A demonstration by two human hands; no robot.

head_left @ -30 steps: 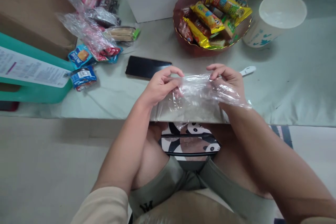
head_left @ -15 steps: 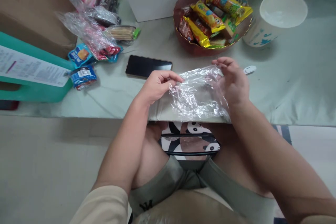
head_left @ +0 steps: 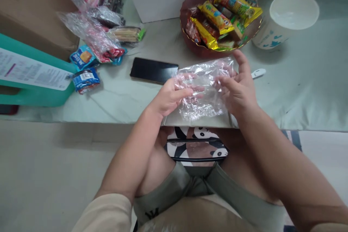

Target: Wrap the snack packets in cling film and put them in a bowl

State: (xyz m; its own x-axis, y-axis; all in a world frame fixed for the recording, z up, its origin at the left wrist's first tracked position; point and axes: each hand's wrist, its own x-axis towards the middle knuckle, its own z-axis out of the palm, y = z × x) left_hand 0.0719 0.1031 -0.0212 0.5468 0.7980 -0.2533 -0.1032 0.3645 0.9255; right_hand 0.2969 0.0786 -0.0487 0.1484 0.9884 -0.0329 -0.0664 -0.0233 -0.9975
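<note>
A clear, crinkled plastic bag [head_left: 202, 107] is stretched between my two hands above the table's front edge. My left hand [head_left: 174, 96] grips its left side, thumb on top and fingers behind, showing through the film. On the right side, my right hand [head_left: 240, 88] holds the bag between thumb and fingers, with the index finger reaching up and away. A dark phone [head_left: 153, 69] lies just behind my left hand. Past my right hand is a small white stick-like item [head_left: 259, 73], partly covered by that hand.
A red bowl [head_left: 187, 45] of wrapped snacks stands behind my hands, beside a white tub [head_left: 293, 11]. To the left are bagged snacks [head_left: 103, 18], blue snack packs [head_left: 86, 79], a green-framed object [head_left: 58, 96] and a cardboard box [head_left: 32, 11]. A panda-patterned item [head_left: 195, 148] sits below the edge.
My left hand has shifted right and slightly down, its fingers now behind the film. My right thumb has come over the bag, and the bag is spread flatter.
</note>
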